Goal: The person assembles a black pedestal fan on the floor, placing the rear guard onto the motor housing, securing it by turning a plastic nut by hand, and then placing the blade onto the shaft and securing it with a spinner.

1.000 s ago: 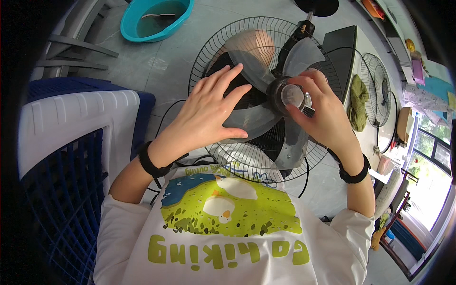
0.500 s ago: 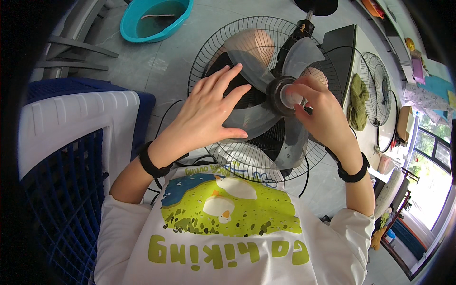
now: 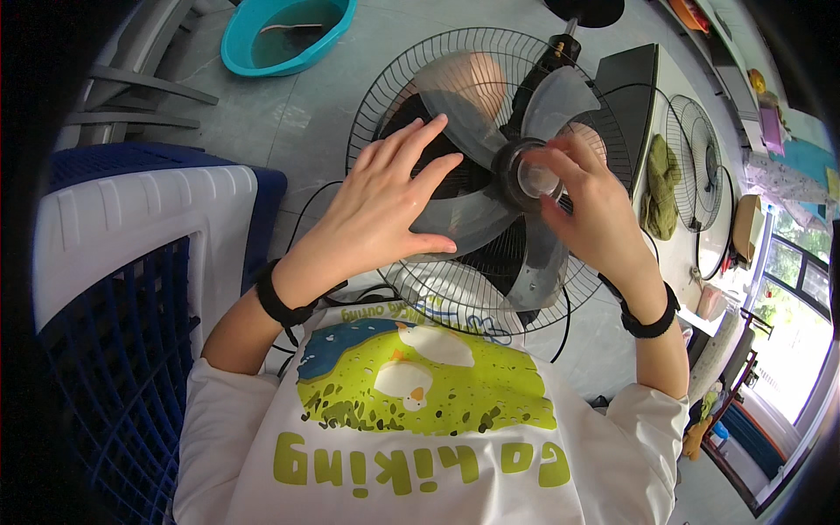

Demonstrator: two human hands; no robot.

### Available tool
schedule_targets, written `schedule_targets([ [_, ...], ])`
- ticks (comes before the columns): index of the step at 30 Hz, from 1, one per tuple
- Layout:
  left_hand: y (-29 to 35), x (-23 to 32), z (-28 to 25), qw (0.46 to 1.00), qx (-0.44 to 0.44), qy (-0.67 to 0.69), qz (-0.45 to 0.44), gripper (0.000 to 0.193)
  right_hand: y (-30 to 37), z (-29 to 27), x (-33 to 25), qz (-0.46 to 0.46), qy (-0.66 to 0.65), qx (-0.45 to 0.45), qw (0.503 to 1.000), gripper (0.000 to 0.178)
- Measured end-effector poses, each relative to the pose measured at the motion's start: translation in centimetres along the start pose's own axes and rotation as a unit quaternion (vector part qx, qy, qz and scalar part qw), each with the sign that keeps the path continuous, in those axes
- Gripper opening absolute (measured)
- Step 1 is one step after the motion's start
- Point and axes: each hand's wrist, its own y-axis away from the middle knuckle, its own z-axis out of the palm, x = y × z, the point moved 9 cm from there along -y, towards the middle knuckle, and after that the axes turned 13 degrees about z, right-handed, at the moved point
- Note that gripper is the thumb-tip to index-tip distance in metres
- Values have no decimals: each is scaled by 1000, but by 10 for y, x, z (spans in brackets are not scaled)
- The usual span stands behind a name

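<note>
An electric fan with its front grille off lies across my lap, its grey translucent blades (image 3: 560, 101) facing up inside the wire rear grille (image 3: 385, 83). My left hand (image 3: 385, 188) is open, fingers spread over the left-hand blades, seemingly resting on them. At the dark hub, the fingertips and thumb of my right hand (image 3: 591, 192) sit around a clear round center knob (image 3: 537, 182). The right fingers are slightly blurred. Part of the knob's rim is hidden beneath them.
To my left stands a blue and white plastic basket (image 3: 149, 206). Beyond it is a turquoise basin (image 3: 293, 66) with water. A round wire fan grille (image 3: 694, 162) leans at the right near a green cloth (image 3: 661, 188) and a white cabinet (image 3: 639, 87). Black cords run around the fan.
My right fingers have shifted and loosened slightly around the center knob, so more of it shows. The blades have barely moved, and my left hand stays in place.
</note>
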Motion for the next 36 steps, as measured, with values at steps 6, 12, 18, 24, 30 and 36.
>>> schedule_targets([
  [6,1,-1,0,1000,-3,-2,-4,87,-1,4,19,132,7,-6,991,36],
  [12,-1,-1,0,1000,-6,-3,-1,87,0,-14,-3,25,-8,74,997,33],
  [18,-2,0,-1,1000,-5,-10,1,87,-1,17,31,210,-25,-110,971,40],
  [24,-2,1,-2,1000,-1,-11,1,87,-2,-8,4,51,24,49,997,43],
  [30,-3,1,-2,1000,0,-7,4,85,1,-8,4,32,41,40,998,50],
  [36,-3,0,-1,1000,-5,-15,-2,86,2,26,44,282,30,-174,943,51],
])
